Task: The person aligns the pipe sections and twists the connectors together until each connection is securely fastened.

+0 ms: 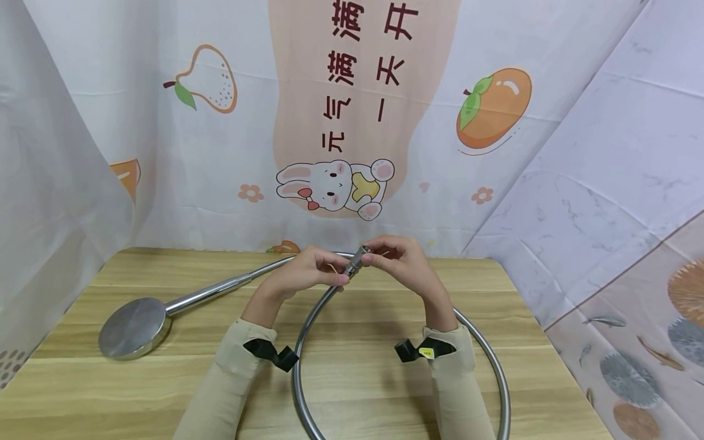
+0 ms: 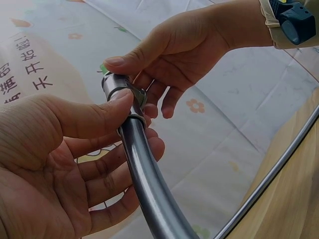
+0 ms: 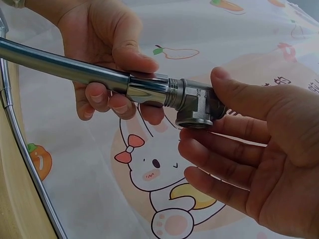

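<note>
My left hand [image 1: 301,272] pinches the end nut [image 3: 144,87] of a silver metal shower hose [image 1: 299,354], thumb on one side and fingers on the other. A small metal tee fitting [image 3: 195,102] joins that end, with some thread showing between fitting and nut in the right wrist view. My right hand [image 1: 408,266] pinches the fitting's far end between thumb and index finger; its other fingers are loosely extended. Both hands are raised above the far part of the table. The hose loops down toward me and round behind the right arm.
A round silver shower head [image 1: 132,329] lies at the left of the wooden table [image 1: 363,391], its handle [image 1: 211,293] running back to the hose. Printed white cloth [image 1: 220,159] hangs behind the table and on both sides. Each wrist wears a black camera strap [image 1: 440,348].
</note>
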Demonstrator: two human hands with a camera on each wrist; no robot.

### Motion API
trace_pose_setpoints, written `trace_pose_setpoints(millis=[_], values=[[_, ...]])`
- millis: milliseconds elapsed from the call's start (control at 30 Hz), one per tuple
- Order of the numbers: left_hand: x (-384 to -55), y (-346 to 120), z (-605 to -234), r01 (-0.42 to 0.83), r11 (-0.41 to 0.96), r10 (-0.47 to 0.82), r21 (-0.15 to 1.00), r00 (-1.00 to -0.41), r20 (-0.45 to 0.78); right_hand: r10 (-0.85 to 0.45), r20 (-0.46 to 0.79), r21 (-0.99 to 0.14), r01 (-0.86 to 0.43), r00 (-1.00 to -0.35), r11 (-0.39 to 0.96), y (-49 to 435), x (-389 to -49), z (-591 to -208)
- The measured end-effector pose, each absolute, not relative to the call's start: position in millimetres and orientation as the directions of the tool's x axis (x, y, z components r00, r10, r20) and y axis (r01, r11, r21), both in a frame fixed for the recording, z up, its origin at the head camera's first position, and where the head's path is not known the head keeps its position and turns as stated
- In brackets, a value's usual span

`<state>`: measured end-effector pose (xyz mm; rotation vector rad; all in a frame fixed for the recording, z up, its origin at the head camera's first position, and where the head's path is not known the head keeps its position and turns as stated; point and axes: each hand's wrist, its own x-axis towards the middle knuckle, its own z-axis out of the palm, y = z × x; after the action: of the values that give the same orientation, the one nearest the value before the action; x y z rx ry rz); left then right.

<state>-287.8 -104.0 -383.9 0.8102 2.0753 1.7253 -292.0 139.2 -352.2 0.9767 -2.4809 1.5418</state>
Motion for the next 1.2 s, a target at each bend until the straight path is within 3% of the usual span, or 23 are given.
trace_pose_setpoints(millis=[1200], values=[[-288.1, -102.5, -384.4, 0.204, 0.106, 0.592, 0.973, -0.8, 0.103, -0.538, 0.401, -0.767, -0.593, -0.741, 0.245, 141.1, -292.4, -353.2]])
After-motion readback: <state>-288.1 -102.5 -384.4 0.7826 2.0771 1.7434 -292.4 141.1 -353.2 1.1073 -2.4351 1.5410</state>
